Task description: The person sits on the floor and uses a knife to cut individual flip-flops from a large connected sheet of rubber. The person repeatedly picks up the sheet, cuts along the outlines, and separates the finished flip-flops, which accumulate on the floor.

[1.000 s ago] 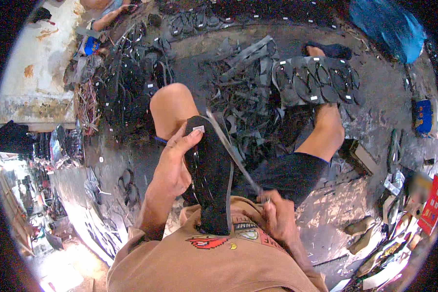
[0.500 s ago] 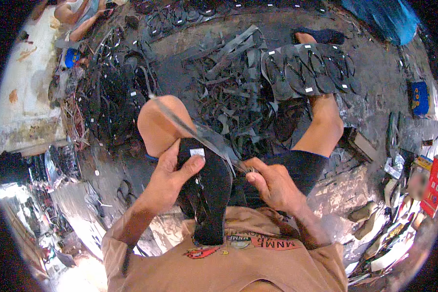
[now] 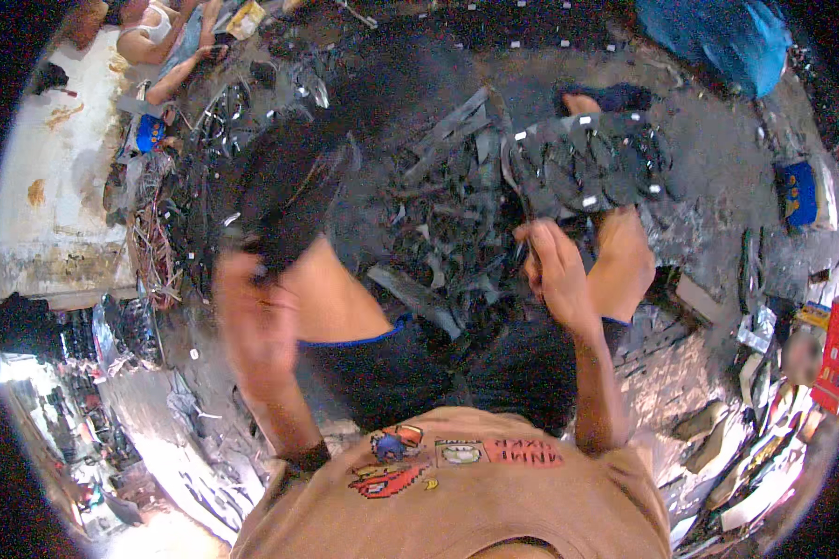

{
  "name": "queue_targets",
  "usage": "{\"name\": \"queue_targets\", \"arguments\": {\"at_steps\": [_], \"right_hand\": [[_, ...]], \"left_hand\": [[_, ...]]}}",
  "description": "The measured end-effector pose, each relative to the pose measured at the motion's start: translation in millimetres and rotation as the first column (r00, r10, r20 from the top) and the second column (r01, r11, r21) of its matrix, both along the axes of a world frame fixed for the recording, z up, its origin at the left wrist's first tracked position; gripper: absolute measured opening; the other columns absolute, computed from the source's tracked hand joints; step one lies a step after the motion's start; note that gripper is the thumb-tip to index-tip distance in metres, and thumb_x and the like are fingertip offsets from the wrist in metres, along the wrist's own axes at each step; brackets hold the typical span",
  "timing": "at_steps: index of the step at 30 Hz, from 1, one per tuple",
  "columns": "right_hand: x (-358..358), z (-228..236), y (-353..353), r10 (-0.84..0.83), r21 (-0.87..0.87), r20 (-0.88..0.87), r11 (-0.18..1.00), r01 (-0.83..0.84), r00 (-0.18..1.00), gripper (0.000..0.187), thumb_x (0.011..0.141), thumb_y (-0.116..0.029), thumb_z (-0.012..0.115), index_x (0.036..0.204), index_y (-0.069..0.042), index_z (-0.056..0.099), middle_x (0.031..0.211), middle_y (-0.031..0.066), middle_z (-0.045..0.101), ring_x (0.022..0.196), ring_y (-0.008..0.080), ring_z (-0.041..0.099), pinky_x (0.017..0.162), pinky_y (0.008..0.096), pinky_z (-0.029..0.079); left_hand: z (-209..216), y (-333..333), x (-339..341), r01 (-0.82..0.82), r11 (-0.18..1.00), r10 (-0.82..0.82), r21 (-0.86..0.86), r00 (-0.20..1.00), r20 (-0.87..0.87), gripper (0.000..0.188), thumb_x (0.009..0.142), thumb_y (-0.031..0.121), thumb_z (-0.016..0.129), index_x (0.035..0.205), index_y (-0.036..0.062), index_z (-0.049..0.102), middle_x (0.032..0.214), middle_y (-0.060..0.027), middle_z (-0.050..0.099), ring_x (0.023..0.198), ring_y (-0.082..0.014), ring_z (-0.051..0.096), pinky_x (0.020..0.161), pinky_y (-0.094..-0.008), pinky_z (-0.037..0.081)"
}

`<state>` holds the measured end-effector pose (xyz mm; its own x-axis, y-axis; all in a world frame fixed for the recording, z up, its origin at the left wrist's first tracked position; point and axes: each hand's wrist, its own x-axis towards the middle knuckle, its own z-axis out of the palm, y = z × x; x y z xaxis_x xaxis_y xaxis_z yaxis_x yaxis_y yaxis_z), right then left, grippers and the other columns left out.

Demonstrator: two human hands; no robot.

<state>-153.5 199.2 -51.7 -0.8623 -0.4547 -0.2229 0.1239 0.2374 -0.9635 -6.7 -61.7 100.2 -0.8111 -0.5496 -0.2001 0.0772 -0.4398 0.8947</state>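
Smeared by motion, my left hand [image 3: 256,312] is over my left knee, its fingers curled at the near end of a black flip-flop [image 3: 284,210]. The flip-flop is blurred, and its outline runs together with the dark things behind it. My right hand [image 3: 557,270], raised beside my right shin, is closed on a long, thin, curved dark strip [image 3: 510,163] that rises from the fingers. Something small and dark also shows at those fingertips, too unclear to name. Finished-looking black flip-flops [image 3: 583,158] with white labels lie in a row near my right foot.
Dark rubber offcuts [image 3: 429,210] are heaped between my legs. A blue plastic sheet [image 3: 732,47] lies at the far right. Another person [image 3: 149,42] sits at the far left. A blue packet [image 3: 797,194] and a red box [image 3: 834,359] are on the right.
My left hand has swung left and away from my lap with the flip-flop. My right hand has moved forward and right, and the strip now points away from me.
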Motion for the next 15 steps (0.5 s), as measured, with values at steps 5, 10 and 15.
{"name": "queue_targets", "arguments": {"at_steps": [5, 10, 15], "right_hand": [[80, 42, 27, -0.279, -0.198, -0.215, 0.951, 0.238, 0.936, 0.043, 0.113, -0.04, 0.044, 0.13, -0.006, 0.063, 0.068, -0.0023, 0.054, 0.052, 0.0088, 0.044, 0.049, 0.0262, 0.037], [163, 58, 68, 0.021, 0.127, -0.148, 0.992, -0.002, 0.989, 0.044, 0.109, -0.043, 0.049, 0.121, -0.003, 0.064, 0.065, 0.0076, 0.058, 0.055, 0.0175, 0.055, 0.053, 0.0349, 0.043], [190, 50, 103, 0.099, 0.273, -0.149, 0.96, -0.055, 0.984, 0.029, 0.105, -0.029, 0.052, 0.112, -0.004, 0.064, 0.066, 0.0174, 0.057, 0.06, 0.0346, 0.063, 0.058, 0.0421, 0.047]], "left_hand": [[-15, 67, -13, 0.003, 0.933, -0.013, 0.359, 1.0, 0.024, 0.03, 0.097, 0.009, 0.072, 0.124, 0.0165, 0.063, 0.115, -0.0007, 0.071, 0.106, -0.0208, 0.072, 0.092, -0.0429, 0.064], [-31, 90, -4, -0.05, 0.882, 0.019, 0.468, 0.997, 0.07, 0.035, 0.097, 0.009, 0.074, 0.127, 0.0224, 0.061, 0.113, 0.0006, 0.073, 0.105, -0.0182, 0.072, 0.088, -0.0413, 0.066], [-43, 92, 9, -0.08, 0.902, 0.037, 0.424, 0.993, 0.108, 0.036, 0.096, 0.006, 0.073, 0.124, 0.0236, 0.061, 0.113, 0.0004, 0.073, 0.101, -0.0199, 0.073, 0.086, -0.045, 0.066]]}}
